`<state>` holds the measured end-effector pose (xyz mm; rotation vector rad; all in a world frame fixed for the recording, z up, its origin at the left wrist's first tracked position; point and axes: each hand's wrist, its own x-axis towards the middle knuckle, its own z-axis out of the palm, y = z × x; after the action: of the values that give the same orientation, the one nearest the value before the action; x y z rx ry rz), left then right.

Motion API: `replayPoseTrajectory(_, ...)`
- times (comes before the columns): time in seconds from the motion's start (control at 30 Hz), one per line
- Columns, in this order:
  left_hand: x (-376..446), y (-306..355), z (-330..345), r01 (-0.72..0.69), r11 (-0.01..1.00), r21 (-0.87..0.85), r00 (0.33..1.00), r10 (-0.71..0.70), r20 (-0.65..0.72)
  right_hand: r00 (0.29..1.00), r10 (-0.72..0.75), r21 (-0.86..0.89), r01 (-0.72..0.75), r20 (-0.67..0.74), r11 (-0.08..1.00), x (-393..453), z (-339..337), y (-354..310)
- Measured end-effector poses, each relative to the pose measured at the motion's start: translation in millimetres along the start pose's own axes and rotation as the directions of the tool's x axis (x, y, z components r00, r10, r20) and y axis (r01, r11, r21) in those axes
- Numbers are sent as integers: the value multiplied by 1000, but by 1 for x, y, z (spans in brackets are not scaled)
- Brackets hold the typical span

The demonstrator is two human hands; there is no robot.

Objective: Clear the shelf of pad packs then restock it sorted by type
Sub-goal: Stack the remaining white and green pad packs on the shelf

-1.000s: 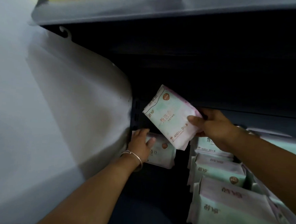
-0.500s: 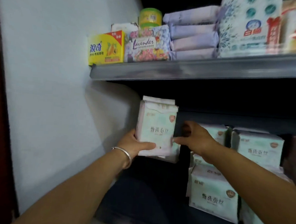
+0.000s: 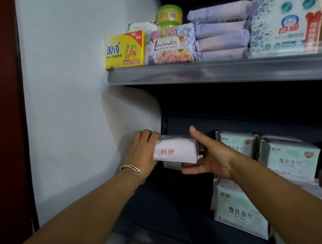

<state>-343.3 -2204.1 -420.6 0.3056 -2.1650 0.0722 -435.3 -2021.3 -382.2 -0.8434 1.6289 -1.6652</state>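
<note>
My left fingers [image 3: 148, 135] are curled over the left end of a pink pad pack [image 3: 175, 151], and my left hand [image 3: 143, 154] holds it from that side. My right hand [image 3: 210, 158] is on the other end. Its fingers are almost straight, the thumb below and the index finger stretched above the pack, so they steady it more than they grip it. The pack lies flat between my two hands, with its red printing turned upside down toward me.

Just below it, touching my right thumb, I see the edge of a second pack [image 3: 171, 165]. I cannot tell how it lies on the shelf, because this corner is very dark. The corner is at the far left of the lower shelf, close to the white side wall [image 3: 80, 135].

To the right of my right hand, green pad packs [image 3: 289, 160] stand upright in a row, and one more green pack [image 3: 241, 209] stands nearer to me. Above my hands, the upper shelf [image 3: 215, 76] carries soap boxes and other goods.

I judge that I am in the restocking step, building a pink pile apart from the green type. The next move needs a slow lowering of the pack onto the one under it, edges aligned, and then I release both hands without pushing the pile.
</note>
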Motion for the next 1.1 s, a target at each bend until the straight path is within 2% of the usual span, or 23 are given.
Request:
replayPoseTrajectory(0.1,-2,-1,-2,8,1000,11,999,-9,48,1000,-14,-142,10,-26,990,1,5,-1)
replayPoseTrajectory(0.17,-4,-1,-2,55,998,20,997,-56,52,996,-21,-125,10,-90,992,6,6,1)
replayPoseTrajectory(0.23,-4,6,-1,176,984,-25,983,-175,52,989,-42,-68,32,-144,997,11,10,4)
replayPoseTrajectory(0.27,-4,13,1,269,956,-115,963,-264,58,991,-48,-85,37,-126,996,12,12,6)
replayPoseTrajectory(0.3,-3,19,4,380,891,-248,925,-370,87,996,-55,-126,46,-72,991,11,16,8)
replayPoseTrajectory(0.33,-2,25,5,487,774,-405,871,-469,150,998,-63,-190,59,-15,980,12,19,10)
replayPoseTrajectory(0.37,0,29,5,573,610,-547,807,-534,250,997,-74,-295,80,31,952,11,22,13)
replayPoseTrajectory(0.43,1,30,3,701,263,-663,678,-533,506,993,-96,-561,121,74,819,11,25,18)
replayPoseTrajectory(0.47,1,30,1,752,148,-643,623,-478,619,991,-109,-643,130,73,754,11,26,20)
replayPoseTrajectory(0.5,0,29,-2,787,119,-605,590,-429,683,991,-124,-672,131,59,729,12,27,22)
replayPoseTrajectory(0.6,0,23,6,793,237,-561,603,-437,667,981,-192,-671,139,-5,728,18,34,27)
replayPoseTrajectory(0.7,1,23,13,772,279,-570,627,-479,614,951,-288,-792,89,-112,603,29,40,28)
replayPoseTrajectory(0.8,3,24,18,758,331,-563,650,-464,602,903,-377,-866,10,-207,500,40,38,27)
replayPoseTrajectory(0.9,2,11,30,746,373,-551,664,-477,576,870,-420,-877,-30,-259,479,52,26,24)
replayPoseTrajectory(0.93,1,5,36,741,419,-526,671,-491,555,869,-412,-872,-46,-276,487,57,21,22)
replayPoseTrajectory(1.0,-5,-5,46,715,573,-402,690,-485,537,895,-337,-870,-102,-292,482,66,13,21)
replayPoseTrajectory(1.1,-13,-8,59,658,703,-271,688,-414,596,941,-194,-918,-198,-276,344,80,10,35)
